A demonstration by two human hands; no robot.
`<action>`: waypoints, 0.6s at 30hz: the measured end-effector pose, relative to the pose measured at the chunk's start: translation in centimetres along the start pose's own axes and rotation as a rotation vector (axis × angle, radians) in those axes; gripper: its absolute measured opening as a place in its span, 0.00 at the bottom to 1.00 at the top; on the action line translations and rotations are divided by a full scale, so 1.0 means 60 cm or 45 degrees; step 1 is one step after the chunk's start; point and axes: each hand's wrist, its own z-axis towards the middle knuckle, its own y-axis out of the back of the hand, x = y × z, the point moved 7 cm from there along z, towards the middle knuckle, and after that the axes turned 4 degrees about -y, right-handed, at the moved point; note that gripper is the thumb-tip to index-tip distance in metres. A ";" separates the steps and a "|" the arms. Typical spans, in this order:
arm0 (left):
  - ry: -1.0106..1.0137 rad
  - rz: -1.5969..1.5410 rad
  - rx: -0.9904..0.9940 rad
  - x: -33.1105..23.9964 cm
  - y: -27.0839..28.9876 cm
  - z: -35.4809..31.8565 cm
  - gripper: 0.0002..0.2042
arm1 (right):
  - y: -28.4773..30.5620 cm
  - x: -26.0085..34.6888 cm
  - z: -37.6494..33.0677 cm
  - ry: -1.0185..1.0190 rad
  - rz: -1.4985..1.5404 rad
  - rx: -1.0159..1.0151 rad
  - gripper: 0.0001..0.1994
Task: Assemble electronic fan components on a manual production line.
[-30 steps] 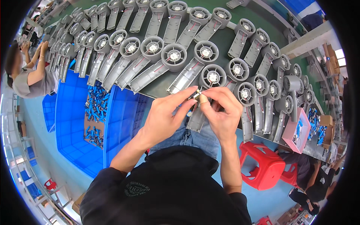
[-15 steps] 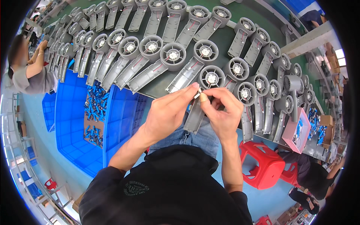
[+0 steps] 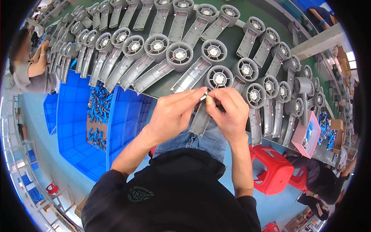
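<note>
Both hands, left hand (image 3: 174, 116) and right hand (image 3: 228, 114), pinch a small connector (image 3: 203, 97) over the grey fan housing (image 3: 210, 96); steady fingertips should seat it squarely.

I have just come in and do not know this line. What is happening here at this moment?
A seated person works on one grey fan housing at the near edge of a dark green table. The left hand and the right hand meet over its handle and pinch a small light-coloured part between the fingers. Many similar housings lie in rows across the table. A blue bin with small blue parts stands at the person's left.
</note>
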 end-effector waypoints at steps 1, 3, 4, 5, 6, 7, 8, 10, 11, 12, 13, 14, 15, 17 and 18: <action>0.005 -0.013 0.011 0.000 0.000 0.001 0.19 | 0.000 0.001 0.001 0.010 0.008 0.002 0.11; 0.007 -0.020 0.036 0.001 -0.002 -0.002 0.18 | 0.000 -0.001 -0.002 0.023 0.028 0.006 0.09; 0.001 -0.030 0.060 0.002 -0.004 -0.001 0.18 | 0.000 -0.002 0.000 0.039 0.042 0.003 0.08; 0.003 -0.033 0.060 0.004 -0.005 0.000 0.18 | 0.001 -0.003 0.002 0.037 0.041 0.006 0.08; 0.004 -0.038 0.062 0.007 -0.006 0.000 0.18 | 0.000 -0.003 0.003 0.055 0.034 0.017 0.08; -0.009 -0.033 0.055 0.003 -0.004 0.000 0.17 | 0.004 0.002 0.004 0.088 0.029 0.019 0.08; -0.018 -0.031 0.052 -0.002 -0.002 0.002 0.17 | 0.007 0.005 0.004 0.097 0.026 0.013 0.08; -0.022 -0.014 0.044 -0.006 0.000 0.008 0.19 | 0.007 0.004 0.006 0.098 0.005 0.012 0.09; -0.024 -0.020 0.046 -0.006 -0.002 0.012 0.19 | 0.010 0.008 0.009 0.095 -0.001 0.011 0.09; 0.030 -0.063 0.052 -0.001 -0.005 0.017 0.19 | 0.016 0.016 0.013 0.077 -0.107 0.011 0.08; 0.089 -0.089 0.047 0.006 0.000 0.018 0.18 | 0.014 0.030 0.016 0.071 -0.196 0.015 0.09; 0.090 -0.084 0.041 0.006 0.001 0.016 0.18 | 0.024 0.035 0.007 -0.073 -0.230 -0.060 0.08; 0.115 -0.080 0.003 0.007 0.003 0.013 0.17 | 0.031 0.053 -0.010 -0.065 -0.225 -0.059 0.08; 0.145 -0.041 -0.075 0.003 0.017 0.004 0.17 | 0.032 0.023 -0.063 -0.800 -0.087 0.130 0.09; 0.193 -0.138 -0.041 0.003 0.013 0.006 0.16 | 0.021 0.018 -0.082 -0.944 -0.015 0.283 0.10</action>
